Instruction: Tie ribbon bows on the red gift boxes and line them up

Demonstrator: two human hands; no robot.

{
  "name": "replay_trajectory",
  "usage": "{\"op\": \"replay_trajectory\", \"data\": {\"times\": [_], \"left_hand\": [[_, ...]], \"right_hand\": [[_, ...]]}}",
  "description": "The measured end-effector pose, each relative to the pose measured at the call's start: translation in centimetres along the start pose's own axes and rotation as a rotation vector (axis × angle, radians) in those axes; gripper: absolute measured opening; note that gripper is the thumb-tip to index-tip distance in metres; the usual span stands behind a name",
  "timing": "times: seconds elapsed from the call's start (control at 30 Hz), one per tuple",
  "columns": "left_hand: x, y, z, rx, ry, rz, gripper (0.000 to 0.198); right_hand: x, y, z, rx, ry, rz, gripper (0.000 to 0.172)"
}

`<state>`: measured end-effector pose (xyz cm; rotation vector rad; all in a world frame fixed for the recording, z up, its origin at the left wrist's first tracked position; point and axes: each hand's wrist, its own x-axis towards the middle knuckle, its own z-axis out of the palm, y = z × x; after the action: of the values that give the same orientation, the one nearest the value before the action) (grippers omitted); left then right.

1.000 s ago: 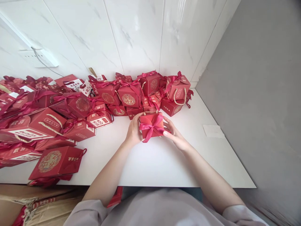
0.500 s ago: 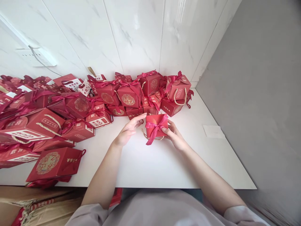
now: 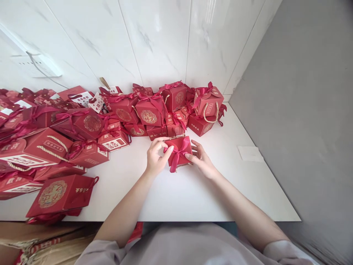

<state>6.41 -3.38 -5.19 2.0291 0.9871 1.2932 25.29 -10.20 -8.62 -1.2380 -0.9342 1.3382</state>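
A small red gift box (image 3: 171, 147), tied across its top with a crimson ribbon bow (image 3: 179, 150), rests on the white table in front of me. At the box's left edge, my left hand (image 3: 157, 157) is closed, pinching a loop of the ribbon between thumb and fingers. My right hand (image 3: 203, 161) holds the box's right side, its thumb over the ribbon near the bow and its fingers behind the box, partly hidden. A twisted cord handle (image 3: 184, 165) shows along the near side.
Many similar red boxes (image 3: 89, 124) are piled along the wall and across the table's left side. One box (image 3: 60, 195) lies near the front edge. A white card (image 3: 250, 153) lies at the right, by the grey panel. Brown packaging (image 3: 55, 246) sits below the table at left.
My left hand has moved right and pinched the ribbon, its fingers having been apart from the box before. The box has shifted slightly left and turned a little; the view has shifted slightly.
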Motion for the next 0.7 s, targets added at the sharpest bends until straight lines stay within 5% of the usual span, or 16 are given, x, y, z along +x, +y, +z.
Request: {"op": "replay_trajectory", "data": {"times": [0.27,0.5,0.7], "left_hand": [[-0.3,-0.6,0.6,-0.171,0.045,-0.120,0.014],[-0.9,-1.2,1.4,-0.455,-0.194,-0.377,0.079],[-1.0,-1.7,1.7,-0.528,-0.232,-0.462,0.081]], "right_hand": [[0.0,0.0,0.1,0.008,0.000,-0.002,0.093],[0.1,0.4,-0.1,-0.003,0.006,-0.028,0.088],[-0.1,0.3,0.0,-0.059,-0.010,-0.054,0.085]]}}
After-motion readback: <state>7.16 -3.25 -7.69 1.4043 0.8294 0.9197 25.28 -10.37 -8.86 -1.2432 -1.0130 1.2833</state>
